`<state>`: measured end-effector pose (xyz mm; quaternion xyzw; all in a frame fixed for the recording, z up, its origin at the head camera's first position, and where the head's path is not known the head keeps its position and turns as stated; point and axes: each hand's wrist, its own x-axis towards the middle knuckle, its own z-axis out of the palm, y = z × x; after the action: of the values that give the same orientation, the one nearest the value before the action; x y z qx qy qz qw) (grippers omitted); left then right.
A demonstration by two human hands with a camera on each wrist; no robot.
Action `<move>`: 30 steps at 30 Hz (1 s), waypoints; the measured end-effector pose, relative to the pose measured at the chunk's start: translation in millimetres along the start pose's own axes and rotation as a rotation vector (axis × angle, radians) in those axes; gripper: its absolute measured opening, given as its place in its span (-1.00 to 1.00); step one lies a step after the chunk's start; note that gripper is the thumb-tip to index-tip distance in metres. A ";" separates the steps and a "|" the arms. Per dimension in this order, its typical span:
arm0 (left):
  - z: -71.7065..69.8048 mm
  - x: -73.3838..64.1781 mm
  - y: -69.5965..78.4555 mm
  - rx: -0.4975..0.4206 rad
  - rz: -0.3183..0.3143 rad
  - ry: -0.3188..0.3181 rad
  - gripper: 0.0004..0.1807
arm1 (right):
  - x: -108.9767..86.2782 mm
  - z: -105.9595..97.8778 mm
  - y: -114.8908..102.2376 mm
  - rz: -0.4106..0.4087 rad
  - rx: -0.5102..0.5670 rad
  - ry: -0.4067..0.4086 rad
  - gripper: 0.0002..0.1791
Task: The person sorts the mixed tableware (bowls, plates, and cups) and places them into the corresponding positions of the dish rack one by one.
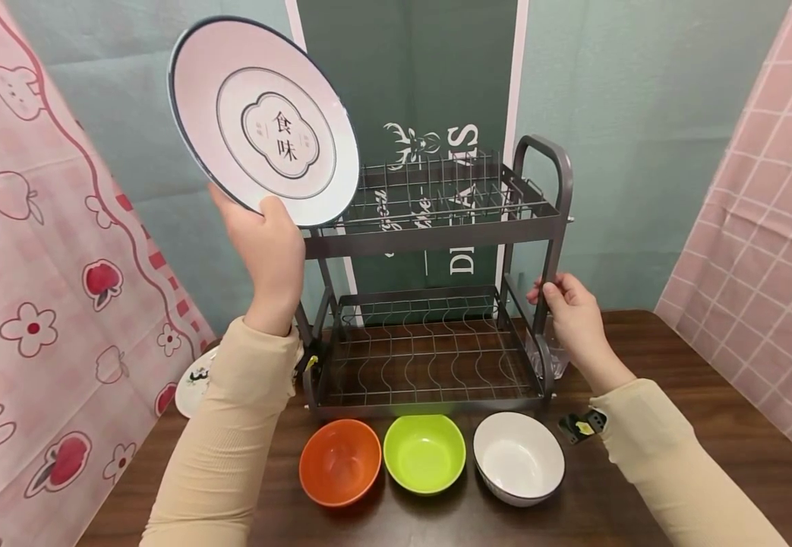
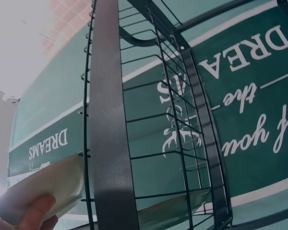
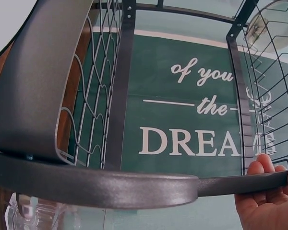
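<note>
My left hand (image 1: pixel 266 254) holds a round white plate (image 1: pixel 266 121) with a dark blue rim by its lower edge. The plate is tilted, its face with printed characters toward the head camera, at the upper left of a two-tier grey metal dish rack (image 1: pixel 437 234). In the left wrist view the fingers (image 2: pixel 37 211) show against the plate's surface beside the rack's top tier. My right hand (image 1: pixel 576 323) grips the rack's right upright. The right wrist view shows fingers (image 3: pixel 264 165) curled around that bar.
An orange bowl (image 1: pixel 341 463), a lime green bowl (image 1: pixel 425 456) and a white bowl (image 1: pixel 519 456) stand in a row before the rack. A white patterned dish (image 1: pixel 194 387) lies at the left, partly behind my sleeve. Something clear (image 1: pixel 558 363) stands behind the rack's right side.
</note>
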<state>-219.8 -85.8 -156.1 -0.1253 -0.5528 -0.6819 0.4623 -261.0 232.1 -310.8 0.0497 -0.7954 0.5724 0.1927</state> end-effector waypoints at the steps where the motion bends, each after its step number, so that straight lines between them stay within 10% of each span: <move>1: 0.5 0.3 -0.1 0.010 0.007 0.003 -0.33 | 0.0 0.0 -0.2 -0.001 -0.001 0.002 -0.68; 15: 7.1 -3.2 -9.9 0.233 0.050 0.022 -0.42 | -2.0 1.3 0.6 -0.027 -0.014 0.018 -0.68; 30: 13.7 8.9 -45.4 0.507 0.135 -0.092 -0.41 | -2.9 3.4 3.5 -0.019 -0.010 0.034 -0.66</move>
<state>-264.2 -80.1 -174.0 -0.0729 -0.7166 -0.4830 0.4979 -260.3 229.7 -315.9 0.0466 -0.7943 0.5675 0.2118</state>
